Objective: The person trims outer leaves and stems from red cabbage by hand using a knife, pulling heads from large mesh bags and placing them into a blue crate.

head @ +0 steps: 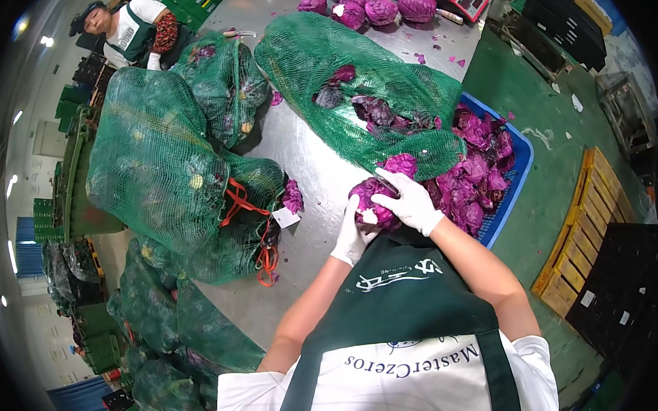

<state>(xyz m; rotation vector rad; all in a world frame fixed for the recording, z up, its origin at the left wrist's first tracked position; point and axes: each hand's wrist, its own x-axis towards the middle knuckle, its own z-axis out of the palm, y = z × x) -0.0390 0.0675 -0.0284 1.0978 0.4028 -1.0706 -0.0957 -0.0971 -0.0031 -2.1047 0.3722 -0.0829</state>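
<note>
A red cabbage head is held close above the table's edge, in front of the apron. My left hand, in a white glove, cups it from the left and below. My right hand, also gloved, lies on its right side and grips a slim metal tool that looks like a knife, mostly hidden by the fingers. A loose purple leaf stands out just beyond the right fingertips. Right of my hands, a blue plastic crate is heaped with purple cabbage leaves.
A green mesh sack with dark leaves lies across the steel table. Full cabbage sacks stand at left. Trimmed cabbages, a red scale and a knife lie farther back. A co-worker is beyond.
</note>
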